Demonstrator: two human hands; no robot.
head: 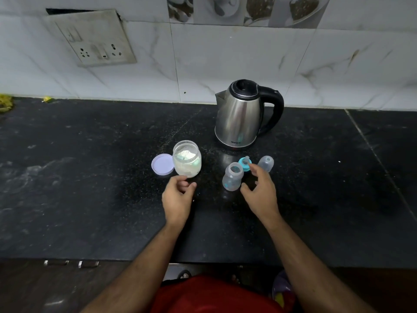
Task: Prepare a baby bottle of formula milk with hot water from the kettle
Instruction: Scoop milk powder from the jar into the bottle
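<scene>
I am seeing one kettle (239, 116), one open jar (187, 158), one bottle (232, 176); left hand (177, 198) and right hand (261, 190) are hovering loosely curled, holding nothing, counter (90, 177) bare leftward.

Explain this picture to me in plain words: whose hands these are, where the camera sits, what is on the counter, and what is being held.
There is no machine here. One camera worn on a person's head looks down at their bare hands. The left hand and right hand hover over the black stone counter, holding nothing. On it stand a steel electric kettle with a black handle, an open clear jar of white powder beside its lilac lid, an open clear baby bottle, its teal ring with teat and a clear dome cap.
</scene>
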